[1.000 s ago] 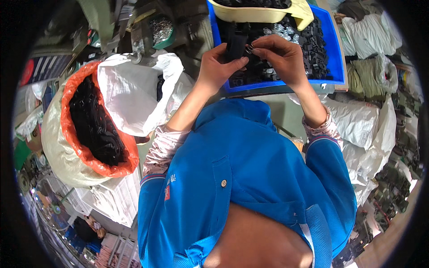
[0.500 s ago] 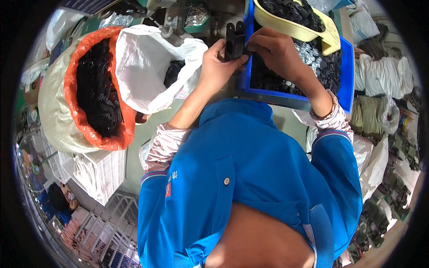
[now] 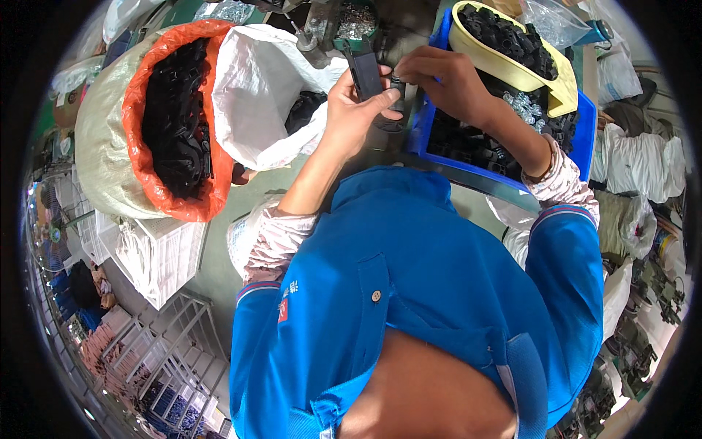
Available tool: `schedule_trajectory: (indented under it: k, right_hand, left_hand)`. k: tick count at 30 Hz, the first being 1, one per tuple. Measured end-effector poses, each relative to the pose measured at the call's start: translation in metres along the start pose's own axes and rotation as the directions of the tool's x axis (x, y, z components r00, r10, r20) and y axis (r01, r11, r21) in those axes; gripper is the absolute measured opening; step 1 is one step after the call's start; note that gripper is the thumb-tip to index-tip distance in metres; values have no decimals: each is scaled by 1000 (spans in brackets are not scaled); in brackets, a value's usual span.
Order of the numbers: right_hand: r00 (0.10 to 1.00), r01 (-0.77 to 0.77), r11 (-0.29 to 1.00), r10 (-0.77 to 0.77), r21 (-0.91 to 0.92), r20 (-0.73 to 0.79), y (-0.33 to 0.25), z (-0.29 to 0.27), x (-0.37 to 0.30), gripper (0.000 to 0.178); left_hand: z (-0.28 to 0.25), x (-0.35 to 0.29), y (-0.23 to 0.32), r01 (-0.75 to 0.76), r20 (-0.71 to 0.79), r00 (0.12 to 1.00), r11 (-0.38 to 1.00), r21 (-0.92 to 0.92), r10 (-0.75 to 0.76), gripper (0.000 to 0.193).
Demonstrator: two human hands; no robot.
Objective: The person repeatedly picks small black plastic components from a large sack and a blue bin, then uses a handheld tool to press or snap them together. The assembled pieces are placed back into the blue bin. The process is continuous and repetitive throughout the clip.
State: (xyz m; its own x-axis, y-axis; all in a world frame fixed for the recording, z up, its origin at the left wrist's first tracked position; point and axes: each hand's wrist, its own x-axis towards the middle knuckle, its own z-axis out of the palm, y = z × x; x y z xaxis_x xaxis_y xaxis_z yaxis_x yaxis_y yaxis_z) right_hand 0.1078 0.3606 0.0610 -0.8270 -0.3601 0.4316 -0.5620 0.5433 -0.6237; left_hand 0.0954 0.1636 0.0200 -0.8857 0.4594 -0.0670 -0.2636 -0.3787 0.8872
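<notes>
My left hand (image 3: 355, 113) is closed around a black plastic part (image 3: 365, 76), long and boxy, held up at a slant with a flat side showing. Just to its right is my right hand (image 3: 453, 84), its thumb and fingertips pinched together close to the part. Whatever lies between those fingertips is too small to make out. Below and right of the right hand stands a blue bin (image 3: 586, 139) with black plastic pieces (image 3: 468, 146) and shiny metal pieces (image 3: 525, 107). A yellow tray (image 3: 564, 91) heaped with black parts (image 3: 504, 40) rests across the bin's far side.
On the left, a white sack (image 3: 245, 95) holding some black parts stands beside a sack with an orange liner (image 3: 139, 146), full of black parts. A green container of small metal pieces (image 3: 356, 20) sits at the far middle. White crates (image 3: 172, 274) stand lower left.
The black part has turned in my left hand, from its pronged, hollow face to a flat side. My right fingertips have come a little away from it. The whole view has shifted slightly.
</notes>
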Motion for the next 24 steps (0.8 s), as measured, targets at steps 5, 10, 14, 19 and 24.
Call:
schedule_trajectory:
  k: [5, 10, 14, 19, 24]
  right_hand:
    - [994, -99, 956, 108, 275, -17, 1, 7, 4, 22]
    - [864, -416, 734, 502, 537, -17, -9, 34, -18, 42]
    - [734, -492, 476, 676, 729, 55, -23, 59, -34, 44]
    - [687, -464, 283, 713, 839, 139, -5, 53, -42, 41]
    - [720, -392, 343, 692, 854, 52, 2, 51, -44, 37]
  left_hand:
    - [-5, -2, 0, -70, -17, 997, 998, -3, 70, 34]
    - [-8, -1, -1, -135, -120, 984, 991, -14, 132, 30]
    - [-16, 4, -9, -135, -132, 979, 980, 146, 155, 21]
    - [-34, 16, 2, -290, 45, 948, 792, 537, 316, 12]
    - [-35, 20, -2, -203, 35, 975, 825, 528, 218, 13]
